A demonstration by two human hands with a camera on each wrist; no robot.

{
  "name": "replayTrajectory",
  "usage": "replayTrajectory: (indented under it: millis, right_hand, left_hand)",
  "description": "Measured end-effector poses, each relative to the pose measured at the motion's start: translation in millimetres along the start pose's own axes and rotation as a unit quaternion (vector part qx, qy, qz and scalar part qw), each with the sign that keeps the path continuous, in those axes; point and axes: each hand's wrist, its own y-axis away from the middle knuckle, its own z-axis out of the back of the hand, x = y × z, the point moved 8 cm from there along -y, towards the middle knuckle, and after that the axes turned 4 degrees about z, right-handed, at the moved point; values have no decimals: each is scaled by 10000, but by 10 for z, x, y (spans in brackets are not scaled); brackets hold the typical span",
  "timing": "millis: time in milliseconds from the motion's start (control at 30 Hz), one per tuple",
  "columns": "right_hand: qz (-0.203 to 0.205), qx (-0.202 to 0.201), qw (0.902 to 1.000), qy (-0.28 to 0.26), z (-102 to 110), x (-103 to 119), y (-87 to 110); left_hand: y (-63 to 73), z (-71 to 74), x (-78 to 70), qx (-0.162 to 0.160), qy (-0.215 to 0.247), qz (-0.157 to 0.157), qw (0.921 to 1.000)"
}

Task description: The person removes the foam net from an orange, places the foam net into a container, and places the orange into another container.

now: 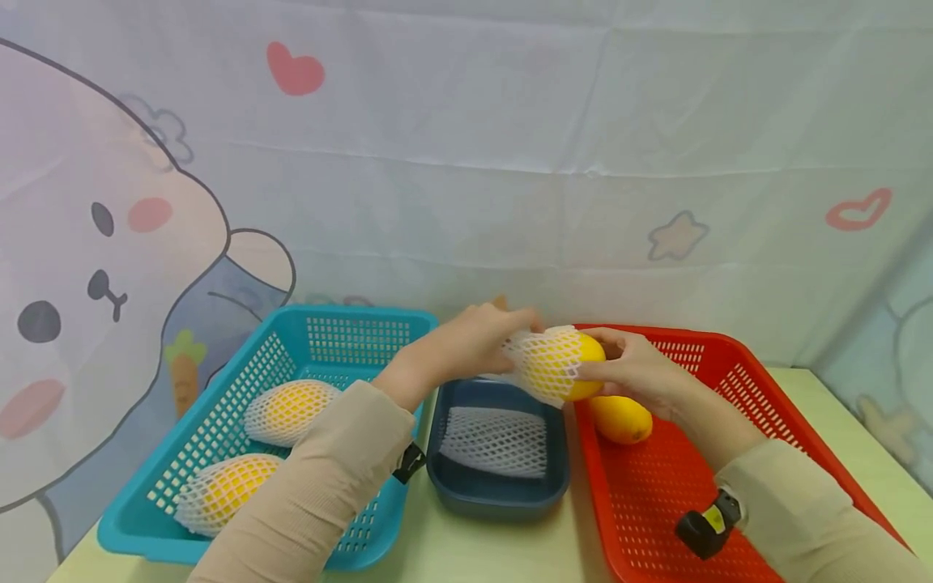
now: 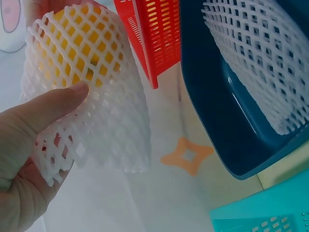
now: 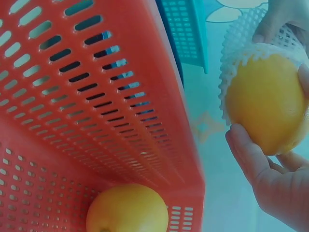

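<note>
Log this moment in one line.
left hand: grips foam net; right hand: holds yellow fruit, partly netted; blue tray: another net inside

Smooth yellow fruit [image 3: 265, 106], matt foam net [image 2: 116, 125], glossy plastic red basket [image 1: 594, 482], cloth backdrop [image 1: 452, 105]

Head view: red basket [image 1: 649, 502] cut off by lower edge; left sleeve [image 1: 313, 478] hides part of teal basket [image 1: 357, 314]; held fruit [image 1: 593, 353] partly obscured by foam netting [image 1: 547, 364].

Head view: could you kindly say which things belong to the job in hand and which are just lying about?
Job, apparently:
held yellow fruit, its foam net
flat net, navy tray
bare fruit, red basket
netted fruits, turquoise basket

Just about:
printed cloth backdrop
table
</note>
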Motion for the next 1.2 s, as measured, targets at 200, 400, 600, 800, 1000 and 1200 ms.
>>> replayTrajectory:
  millis: [200,400,600,800,1000,1200]
  right_hand:
    - [-48,-80,9998,155,65,0,18]
    - [-1,-35,9999,129,119,-12,32]
    - [9,-66,9996,271,193,-46,36]
    - [-2,-202,9987,475,282,-85,54]
    - [-17,-410,9980,479,395,-122,61]
    - [-14,-459,9978,471,490,-159,85]
  left_hand:
    - [1,11,24,-57,83,-5,9999]
    - [9,-5,67,-104,-30,46,9999]
    - [27,-19,93,-110,39,82,9999]
    - [12,-53,155,-80,18,196,9998]
    - [-18,-119,236,16,-57,365,9993]
    - [-29,-182,287,63,11,403,9992]
